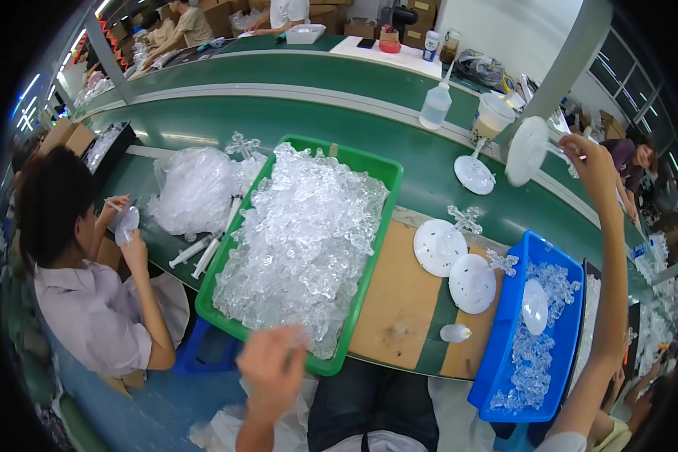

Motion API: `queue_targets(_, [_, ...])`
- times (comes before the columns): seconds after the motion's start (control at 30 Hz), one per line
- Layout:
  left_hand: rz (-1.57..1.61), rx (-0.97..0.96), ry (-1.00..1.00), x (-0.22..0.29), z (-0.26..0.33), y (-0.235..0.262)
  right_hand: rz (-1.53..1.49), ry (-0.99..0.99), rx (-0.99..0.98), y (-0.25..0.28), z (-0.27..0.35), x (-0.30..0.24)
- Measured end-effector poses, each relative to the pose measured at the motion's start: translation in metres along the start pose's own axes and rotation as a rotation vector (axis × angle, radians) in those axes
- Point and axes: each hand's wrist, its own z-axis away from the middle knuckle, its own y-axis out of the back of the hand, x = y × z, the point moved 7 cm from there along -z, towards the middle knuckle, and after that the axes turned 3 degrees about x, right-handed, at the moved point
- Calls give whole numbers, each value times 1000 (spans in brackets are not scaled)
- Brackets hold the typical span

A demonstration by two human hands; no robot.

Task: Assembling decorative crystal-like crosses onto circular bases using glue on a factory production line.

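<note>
My right hand is raised high at the right, over the green conveyor belt. It grips the clear stem of a round white plastic disc, which stands on edge. My left hand is blurred at the near rim of the green bin. That bin is heaped with clear crystal-like plastic pieces. Something pale shows at the left fingertips, but the blur hides whether they hold it.
Two white discs with clear cross pieces lie on a wooden board. A blue bin holds clear pieces. A small bottle, a squeeze bottle, a cup and another disc stand around. A co-worker sits left.
</note>
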Motion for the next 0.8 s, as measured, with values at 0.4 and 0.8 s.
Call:
queue_targets(0.4, [302,-72,306,-87,-30,-56,-414,576,-239,-82,131,-269])
queue_targets(0.8, [289,55,90,-10,-28,-19,-667,-13,-63,-15,202,-304])
